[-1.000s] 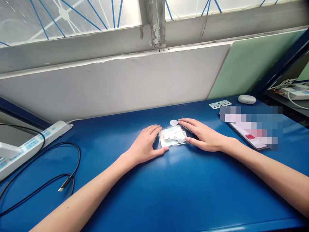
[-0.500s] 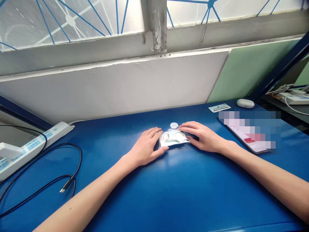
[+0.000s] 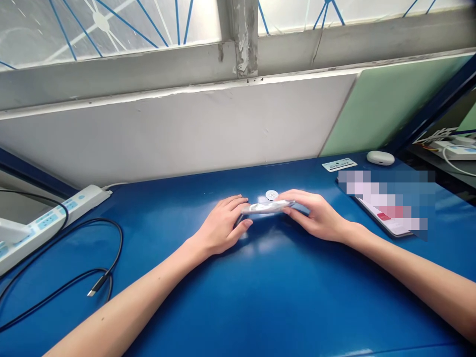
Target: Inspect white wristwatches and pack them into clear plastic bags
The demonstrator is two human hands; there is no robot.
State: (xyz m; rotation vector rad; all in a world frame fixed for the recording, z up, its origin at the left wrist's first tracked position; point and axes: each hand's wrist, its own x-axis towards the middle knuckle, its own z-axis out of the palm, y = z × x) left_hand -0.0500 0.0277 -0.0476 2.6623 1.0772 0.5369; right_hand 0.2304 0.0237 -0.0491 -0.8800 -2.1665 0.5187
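Note:
A thin, shiny plastic packet [image 3: 268, 207] with something white in it shows almost edge-on in the head view, tilted up above the table. My right hand [image 3: 316, 213] grips its right end, fingers on top and thumb below. My left hand [image 3: 223, 225] is closed about the left end, which lies between its fingers and thumb; the exact contact there is partly hidden. Just behind the packet, a small round white disc [image 3: 271, 195] with markings lies on the blue table [image 3: 238, 302].
On the left are a white power strip [image 3: 80, 202] and a looped black cable [image 3: 121, 243]. A phone [image 3: 383, 215], partly blurred out, lies to the right. Beyond it are a printed card [image 3: 339, 164] and a white earbud case [image 3: 380, 158]. A wall panel [image 3: 178, 134] borders the table's back.
The packet has tipped from nearly flat, face showing, to edge-on. My right thumb has moved under its right end. The view has shifted slightly.

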